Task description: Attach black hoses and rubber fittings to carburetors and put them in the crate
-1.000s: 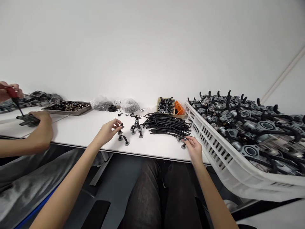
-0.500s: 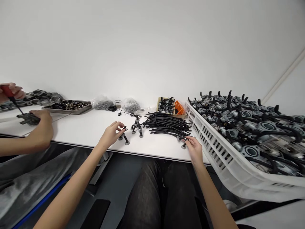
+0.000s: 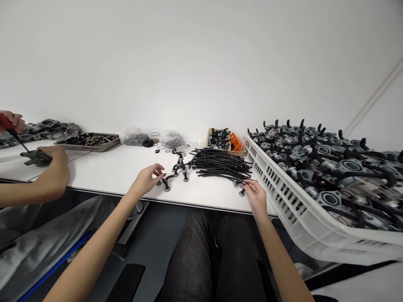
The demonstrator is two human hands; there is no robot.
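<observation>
On the white table, my left hand (image 3: 147, 179) has its thumb and fingers apart, with nothing visible between them. Just beyond its fingertips stand short black bent hose pieces (image 3: 166, 184) with grey round ends. A stacked group of the same kind of pieces (image 3: 180, 163) is a little farther back. My right hand (image 3: 256, 196) pinches at another black bent hose piece (image 3: 242, 192) low over the table, near the front of a pile of long black hoses (image 3: 222, 164). The fingers partly cover that piece.
A white crate (image 3: 283, 201) full of metal parts with black hoses stands at the right. At the back are a yellow bin (image 3: 209, 136), an orange basket (image 3: 236, 142), plastic bags (image 3: 135, 136) and a metal tray (image 3: 105, 147). A co-worker's hand (image 3: 56, 167) steadies a part at left.
My left fingers have let go of a small black piece and opened slightly; a bent black piece now lies beside them. My right hand has hardly moved. The view has shifted slightly.
</observation>
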